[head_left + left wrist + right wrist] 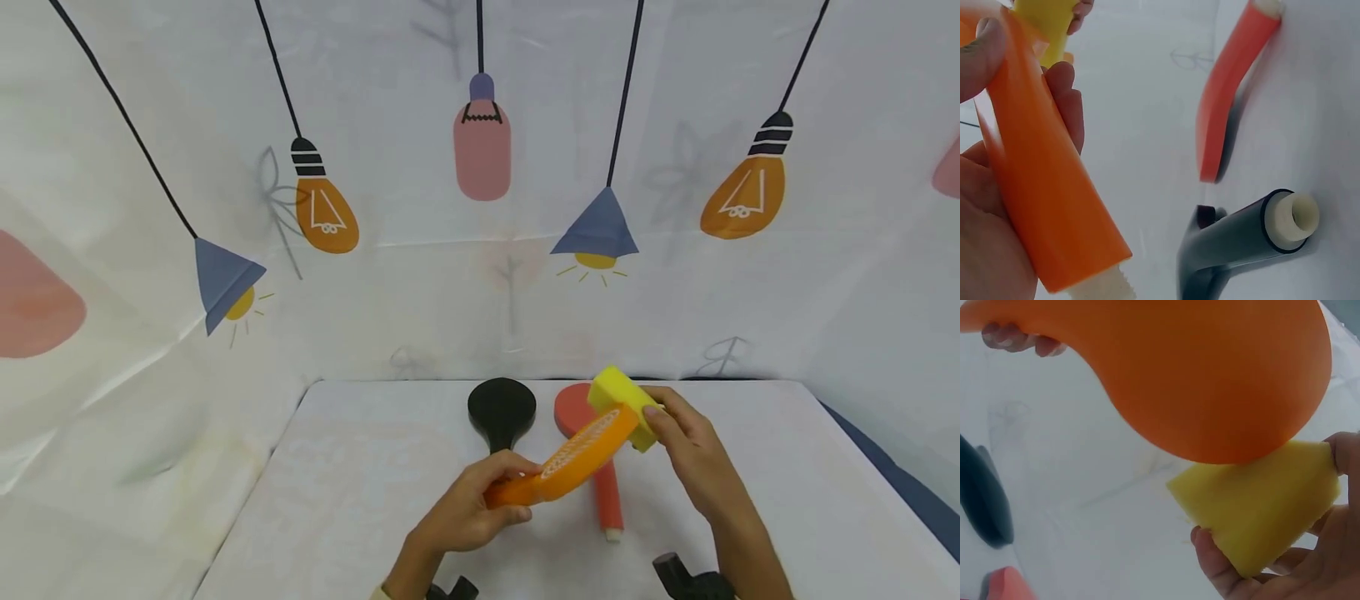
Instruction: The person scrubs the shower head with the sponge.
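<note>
An orange paddle-shaped bat (588,450) with white lettering on its edge is tilted up above the table. My left hand (472,504) grips its handle; in the left wrist view the fingers and thumb wrap around the orange handle (1054,181). My right hand (693,454) pinches a yellow sponge block (618,392) between thumb and fingers. In the right wrist view the sponge (1260,500) meets the rim of the orange bat's round head (1210,381); the fingers hold the sponge from below and the side.
On the white table (337,475) lie a black bat (502,408), behind my left hand, and a red bat (609,500), partly behind the orange one. A white sheet printed with lamps (420,300) hangs behind the table.
</note>
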Demonstrator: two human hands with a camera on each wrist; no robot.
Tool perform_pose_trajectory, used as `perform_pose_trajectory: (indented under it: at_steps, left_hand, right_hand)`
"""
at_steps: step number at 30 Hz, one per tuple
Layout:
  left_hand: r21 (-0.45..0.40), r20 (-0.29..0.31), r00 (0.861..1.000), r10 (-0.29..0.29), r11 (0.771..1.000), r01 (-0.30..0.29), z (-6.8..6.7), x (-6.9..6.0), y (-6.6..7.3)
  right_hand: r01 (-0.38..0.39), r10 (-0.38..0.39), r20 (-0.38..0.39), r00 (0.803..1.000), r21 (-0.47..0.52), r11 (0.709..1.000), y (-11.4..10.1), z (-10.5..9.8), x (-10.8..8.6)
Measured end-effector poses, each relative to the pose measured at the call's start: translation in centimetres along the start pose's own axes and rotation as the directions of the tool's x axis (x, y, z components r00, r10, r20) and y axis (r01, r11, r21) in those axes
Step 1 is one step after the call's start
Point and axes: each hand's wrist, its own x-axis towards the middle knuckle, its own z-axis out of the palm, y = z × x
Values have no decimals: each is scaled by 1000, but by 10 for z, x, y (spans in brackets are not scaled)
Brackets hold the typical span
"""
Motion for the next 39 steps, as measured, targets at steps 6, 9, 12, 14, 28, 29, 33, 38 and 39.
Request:
perform_pose_trajectory:
  at_steps: [6, 9, 12, 14, 28, 29, 33, 38, 39]
  left_hand:
    - [6, 23, 995, -93, 996, 93, -1, 0, -1]
    - [23, 22, 980, -200, 980, 199, 0, 0, 2]
    - [75, 11, 940, -340, 938, 338, 2, 2, 7]
    - [107, 3, 906, -422, 901, 420, 3, 3, 10]
    - [-272, -21, 707, -706, 685, 676, 5, 12, 14]
    - [-330, -13, 704, -710, 668, 667, 5, 12, 14]
    - [-447, -5, 729, -684, 654, 610, 7, 13, 16]
    - [-463, -9, 767, -641, 683, 565, 10, 12, 17]
    - [-485, 1, 768, -641, 671, 561, 11, 11, 17]
  right_hand:
    - [70, -77, -120, 990, -62, 996, -9, 0, -6]
    - [200, -215, -149, 965, -112, 973, -14, 2, -8]
    - [319, -354, -159, 921, -210, 924, -20, 8, -11]
    - [366, -425, -154, 892, -305, 879, -24, 14, -12]
    - [692, -783, 154, 602, -589, 417, -34, 73, -10]
    - [689, -783, 145, 604, -589, 422, -34, 72, -10]
    - [666, -790, 40, 612, -564, 488, -30, 61, -5]
    - [590, -747, -95, 658, -552, 589, -25, 43, 1]
    - [573, -733, -113, 671, -548, 609, -24, 41, 2]
